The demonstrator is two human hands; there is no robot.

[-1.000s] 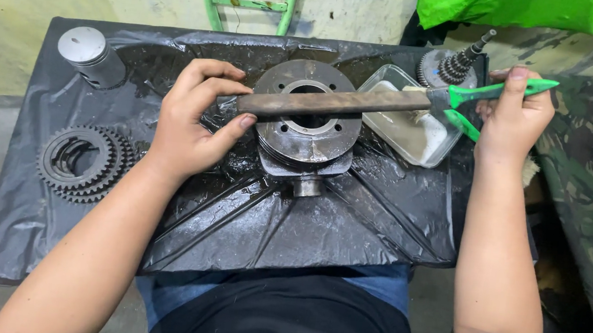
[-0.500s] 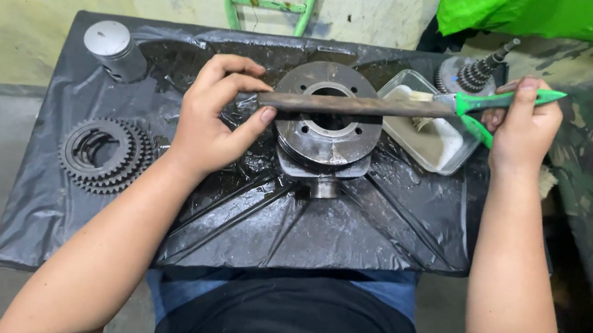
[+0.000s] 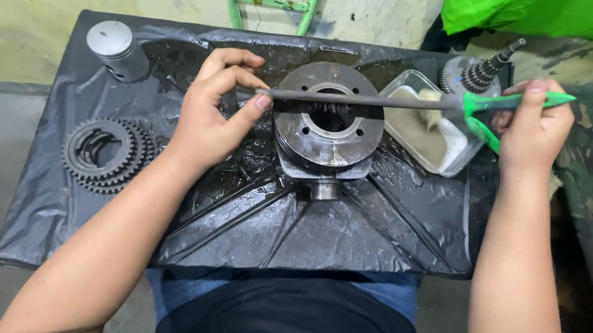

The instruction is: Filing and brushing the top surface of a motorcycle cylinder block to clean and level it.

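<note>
file: [image 3: 362,100] long dark bar with a green handle, lying flat across the top of the cylinder [image 3: 328,122]
long axis: runs straight from the left hand's fingers to the right hand's fingers, side to side before the person
left hand: [image 3: 216,110] fingers curled, thumb and forefinger pinching the bare tip of the file; the cylinder sits just beyond the thumb, toward the right hand
right hand: [image 3: 533,129] fingers wrapped round the green handle, forefinger laid along its top; the cylinder is well off from these fingers, toward the left hand
nearer hand: the left, almost touching the cylinder's rim; the right is apart from it, over the tray
contact: the file's middle rests on the far half of the cylinder's top face, crossing the bore
cylinder look: round, dark grey metal, oily, flat top ring with small bolt holes, wide open bore, stacked fins below, a short stub toward the person
surface: [image 3: 378,226] covered in wet black plastic sheet
tray: [image 3: 460,151] clear, with pale liquid, under the file near the right hand's fingers
gears: [image 3: 103,153] stacked, beyond the left wrist
piston: [image 3: 114,48] grey, past the left hand's knuckles
gear shaft: [image 3: 479,72] behind the tray
</note>
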